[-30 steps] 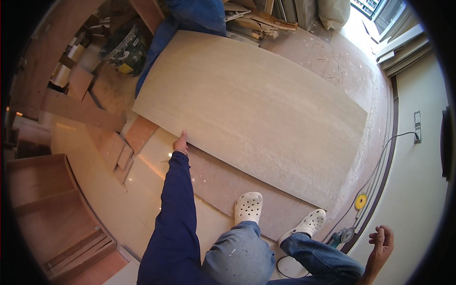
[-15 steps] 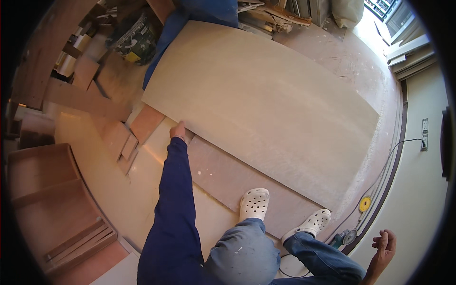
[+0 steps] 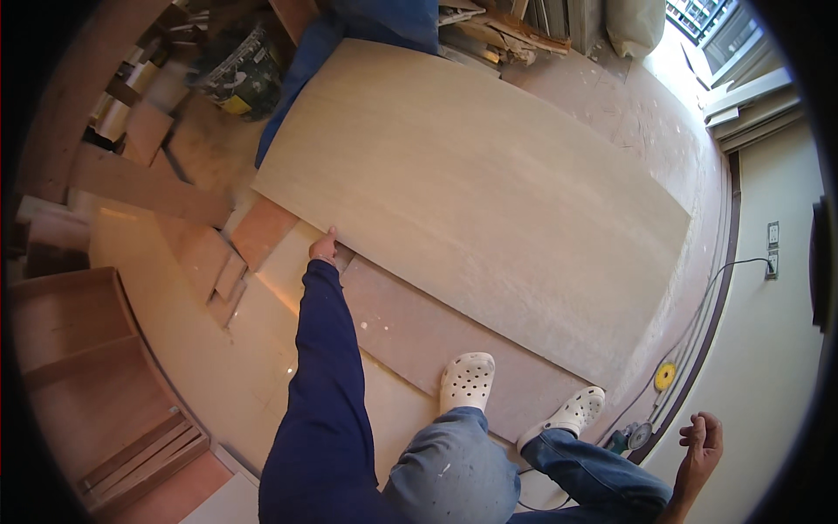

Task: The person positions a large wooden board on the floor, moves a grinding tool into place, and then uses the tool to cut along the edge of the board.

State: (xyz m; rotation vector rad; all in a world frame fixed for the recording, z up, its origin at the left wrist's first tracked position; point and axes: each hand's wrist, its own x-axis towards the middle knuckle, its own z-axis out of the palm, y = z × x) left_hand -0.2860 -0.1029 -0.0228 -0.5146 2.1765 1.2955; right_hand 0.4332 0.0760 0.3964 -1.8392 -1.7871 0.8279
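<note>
Panel (image 3: 471, 201), beige, lies ahead over a pinkish board (image 3: 419, 330), long axis far left to near right; the left hand (image 3: 323, 248), nearer, pinches its near long edge, thumb uppermost; the right hand (image 3: 701, 442), empty, half-open, hangs well apart.

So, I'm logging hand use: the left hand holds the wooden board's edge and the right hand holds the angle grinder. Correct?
No: the right hand is empty; the head view shows the angle grinder on the floor. The left hand holds the edge of the wooden board.
</note>
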